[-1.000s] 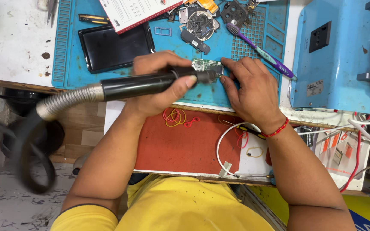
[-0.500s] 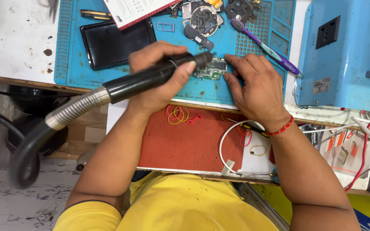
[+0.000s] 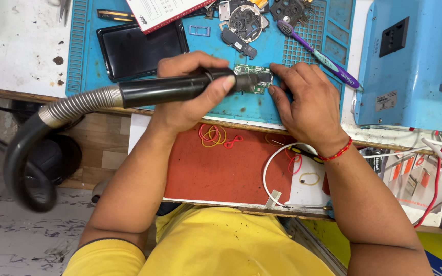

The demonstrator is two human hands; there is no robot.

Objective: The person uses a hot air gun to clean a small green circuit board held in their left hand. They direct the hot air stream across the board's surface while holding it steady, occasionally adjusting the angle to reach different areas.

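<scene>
My left hand (image 3: 188, 92) grips a black hot-air wand (image 3: 170, 89) with a ribbed metal hose. Its nozzle points right, onto a small green circuit board (image 3: 256, 76) lying on the blue work mat (image 3: 211, 110). My right hand (image 3: 305, 105) rests on the mat with its fingertips pressing the board's right edge, holding it flat. Part of the board is hidden by the nozzle.
On the mat lie a black phone (image 3: 141, 48), a purple toothbrush (image 3: 315, 51), small phone parts (image 3: 246, 23) and a booklet (image 3: 167, 11). A blue box with a socket (image 3: 410, 66) stands at the right. Below, a red pad (image 3: 216, 163) carries rubber bands and a white cable.
The wand's nozzle has shifted a little over the board, and the view has moved slightly. Both hands keep their grips.
</scene>
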